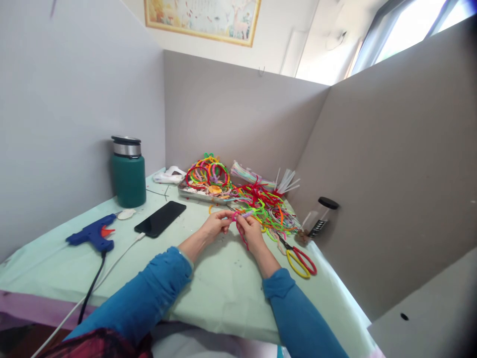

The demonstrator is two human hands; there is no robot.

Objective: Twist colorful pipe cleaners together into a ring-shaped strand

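Observation:
My left hand (219, 223) and my right hand (250, 229) meet over the middle of the table, fingertips closed on a pink-red pipe cleaner (244, 242). One end of it hangs down beneath my right fingers. A lilac piece shows just above the right fingertips. Beyond the hands lies a tangled heap of colourful pipe cleaners (264, 206). Behind and to the left, a metal tray (203, 197) holds rings of twisted pipe cleaners (208, 174) and small flat pieces.
A blue glue gun (93, 233), a black phone (161, 219) with a white cable and a green bottle (128, 174) are on the left. Red-and-yellow scissors (299, 259) and a clear jar (318, 220) sit at the right. Grey partitions (238, 109) surround the table (223, 288).

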